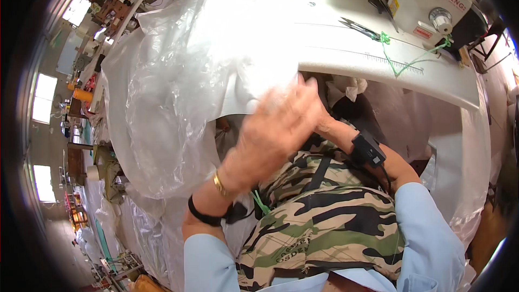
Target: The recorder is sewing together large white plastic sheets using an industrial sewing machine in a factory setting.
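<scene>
My left hand, with a gold band on its wrist, is smeared by motion in front of the table's near edge. My right hand sits just behind it, mostly covered, so its fingers cannot be made out clearly. Both hands are close together beside white sheet material at the table edge, washed out by glare. Whether either holds anything is hidden. A white sewing machine stands beyond on the table. Thread snips tied with a green cord lie near it.
Clear plastic sheeting spreads over the left side and hangs down. A ruler scale runs along the table's front edge. Crumpled white cloth lies below that edge. My camouflage apron covers my lap. Other workstations stand far left.
</scene>
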### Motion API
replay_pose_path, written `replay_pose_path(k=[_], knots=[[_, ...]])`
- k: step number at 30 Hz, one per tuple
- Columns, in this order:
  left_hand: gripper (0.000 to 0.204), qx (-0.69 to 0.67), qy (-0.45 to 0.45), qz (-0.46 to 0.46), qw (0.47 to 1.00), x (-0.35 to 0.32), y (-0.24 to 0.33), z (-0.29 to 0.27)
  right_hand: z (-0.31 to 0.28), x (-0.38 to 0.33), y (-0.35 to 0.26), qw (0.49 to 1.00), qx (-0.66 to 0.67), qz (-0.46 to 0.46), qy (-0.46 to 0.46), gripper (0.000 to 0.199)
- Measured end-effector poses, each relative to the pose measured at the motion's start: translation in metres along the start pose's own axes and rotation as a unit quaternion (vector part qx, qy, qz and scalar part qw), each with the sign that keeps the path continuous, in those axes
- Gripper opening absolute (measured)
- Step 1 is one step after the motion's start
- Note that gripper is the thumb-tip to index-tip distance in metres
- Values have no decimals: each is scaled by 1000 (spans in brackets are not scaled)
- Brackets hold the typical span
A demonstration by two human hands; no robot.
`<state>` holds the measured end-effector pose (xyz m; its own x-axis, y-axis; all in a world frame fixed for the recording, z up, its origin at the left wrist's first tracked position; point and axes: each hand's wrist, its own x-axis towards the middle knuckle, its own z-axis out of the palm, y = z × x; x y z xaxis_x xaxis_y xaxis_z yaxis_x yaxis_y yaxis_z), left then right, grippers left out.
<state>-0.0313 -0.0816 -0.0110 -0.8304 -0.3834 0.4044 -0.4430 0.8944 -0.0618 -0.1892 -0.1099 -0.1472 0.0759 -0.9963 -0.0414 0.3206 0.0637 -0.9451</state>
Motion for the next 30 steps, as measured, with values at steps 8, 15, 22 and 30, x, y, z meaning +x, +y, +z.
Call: replay_pose_path(k=[8, 15, 22, 30], knots=[[15, -70, -135, -84, 985, 5, -44, 4, -19, -17, -6, 1000, 8, -22, -7, 29], [24, -231, 29, -181, 956, -10, 5, -16, -26, -16, -2, 999, -6, -42, -32, 26], [63, -103, 46, -150, 982, 2, 10, -47, -32, -17, -3, 998, -49, -29, 18, 26], [28, -24, -56, -82, 995, 4, 1, -1, -31, -16, 4, 988, -100, -103, 52, 24]])
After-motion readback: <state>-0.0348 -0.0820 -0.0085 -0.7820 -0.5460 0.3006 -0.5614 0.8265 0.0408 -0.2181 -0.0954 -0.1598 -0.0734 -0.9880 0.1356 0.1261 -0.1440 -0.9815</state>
